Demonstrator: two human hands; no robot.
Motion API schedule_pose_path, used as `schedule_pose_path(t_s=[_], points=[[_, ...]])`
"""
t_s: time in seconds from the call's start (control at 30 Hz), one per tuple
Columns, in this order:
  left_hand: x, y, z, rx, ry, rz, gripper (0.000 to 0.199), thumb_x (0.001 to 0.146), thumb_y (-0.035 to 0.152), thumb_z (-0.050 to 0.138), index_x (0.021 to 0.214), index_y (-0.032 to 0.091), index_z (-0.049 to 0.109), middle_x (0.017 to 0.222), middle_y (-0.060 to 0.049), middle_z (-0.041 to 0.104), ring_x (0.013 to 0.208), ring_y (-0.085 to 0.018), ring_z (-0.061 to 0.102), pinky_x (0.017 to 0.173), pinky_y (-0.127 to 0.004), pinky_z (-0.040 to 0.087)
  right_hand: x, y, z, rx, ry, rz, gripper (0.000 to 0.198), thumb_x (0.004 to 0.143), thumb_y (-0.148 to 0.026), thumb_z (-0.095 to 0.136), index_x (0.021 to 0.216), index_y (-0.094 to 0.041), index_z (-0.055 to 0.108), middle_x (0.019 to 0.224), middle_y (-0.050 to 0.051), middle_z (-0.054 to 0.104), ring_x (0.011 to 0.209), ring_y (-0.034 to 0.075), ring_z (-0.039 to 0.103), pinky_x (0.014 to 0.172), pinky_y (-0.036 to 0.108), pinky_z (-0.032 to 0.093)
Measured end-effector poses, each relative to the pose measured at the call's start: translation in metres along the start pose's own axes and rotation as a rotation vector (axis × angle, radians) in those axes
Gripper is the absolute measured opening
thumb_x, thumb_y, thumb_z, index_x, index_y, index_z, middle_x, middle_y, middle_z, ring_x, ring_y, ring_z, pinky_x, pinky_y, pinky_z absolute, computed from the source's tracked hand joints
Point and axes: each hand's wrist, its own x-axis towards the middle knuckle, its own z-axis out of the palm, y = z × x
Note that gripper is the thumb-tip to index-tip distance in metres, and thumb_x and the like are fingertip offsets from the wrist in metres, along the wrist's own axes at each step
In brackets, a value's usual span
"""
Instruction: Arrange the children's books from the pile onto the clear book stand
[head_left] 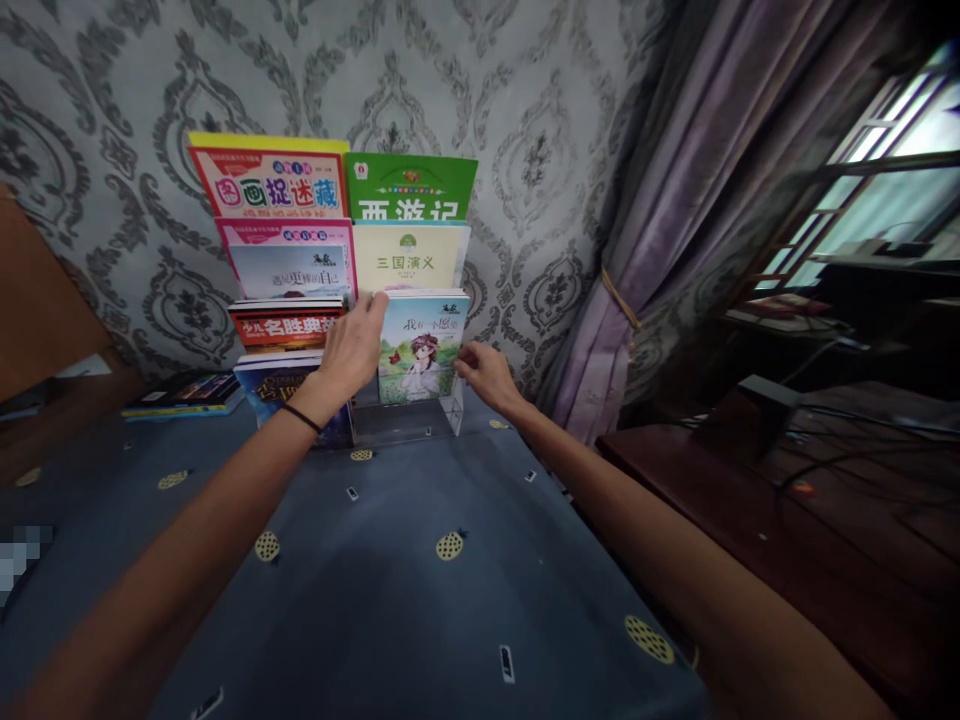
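A light blue book (pixel 417 350) with a girl on its cover stands upright in the lower right tier of a clear book rack (pixel 450 412). My left hand (pixel 354 345) grips its upper left edge, with a dark band on the wrist. At the book's right edge, my right hand (pixel 486 372) has its fingers closed on the side. Behind it rise a cream book (pixel 409 258) and a green book (pixel 412 185). The left column of the rack holds a pink-red book (pixel 274 185), a grey-blue book (pixel 292 270), a red book (pixel 281 328) and a dark blue book (pixel 274 392), partly behind my left hand.
Several flat books (pixel 184 394) lie left of the rack on the blue patterned tablecloth (pixel 360 590). Patterned wallpaper (pixel 525 150) is behind. A tied purple curtain (pixel 637 260) hangs at the right, beside a dark red table (pixel 697 510) with cables.
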Motion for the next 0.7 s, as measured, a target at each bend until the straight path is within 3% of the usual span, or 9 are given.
schedule_pose_path(t_s=[0.17,0.33,0.47,0.6,0.7], points=[[-0.003,-0.007,0.002,-0.059,0.022,0.037,0.053,0.087,-0.001,0.038,0.135,0.018,0.049,0.125,-0.017,0.062,0.103,-0.029,0.066,0.088,-0.042,0.054,-0.002,0.001,-0.001,0.021,0.045,0.017,0.014,0.081,-0.021,0.061,0.094,-0.019,0.068,0.079,0.004,0.073,0.073,0.020,0.067,0.072,0.033,0.052],[-0.009,-0.009,0.016,-0.208,0.061,-0.002,0.066,0.085,0.001,0.044,0.148,0.012,0.030,0.117,-0.019,0.067,0.105,-0.029,0.069,0.092,-0.042,0.054,-0.005,0.000,-0.003,0.030,0.118,0.015,0.024,0.079,-0.019,0.062,0.102,-0.015,0.071,0.091,0.009,0.076,0.083,0.023,0.070,0.082,0.038,0.054],[-0.015,-0.002,0.023,-0.270,-0.082,-0.103,0.063,0.087,0.004,0.049,0.147,0.006,0.027,0.105,-0.020,0.071,0.101,-0.029,0.072,0.089,-0.038,0.054,-0.003,-0.003,-0.001,0.046,0.121,0.002,0.025,0.081,-0.017,0.061,0.100,-0.017,0.075,0.096,0.009,0.078,0.087,0.022,0.072,0.084,0.035,0.055],[-0.017,0.004,0.020,-0.231,-0.270,-0.207,0.042,0.091,0.005,0.047,0.133,0.004,0.041,0.104,-0.025,0.072,0.103,-0.032,0.072,0.086,-0.038,0.052,0.000,-0.006,0.002,0.045,0.109,0.006,0.029,0.080,-0.015,0.058,0.101,-0.018,0.078,0.097,0.008,0.079,0.088,0.022,0.072,0.083,0.034,0.055],[-0.016,0.007,0.020,-0.251,-0.313,-0.235,0.031,0.092,0.005,0.046,0.123,0.007,0.047,0.105,-0.026,0.072,0.103,-0.033,0.072,0.085,-0.038,0.052,0.000,-0.008,0.003,0.026,0.106,0.017,0.029,0.079,-0.015,0.059,0.098,-0.020,0.079,0.095,0.007,0.079,0.087,0.023,0.072,0.083,0.033,0.054]])
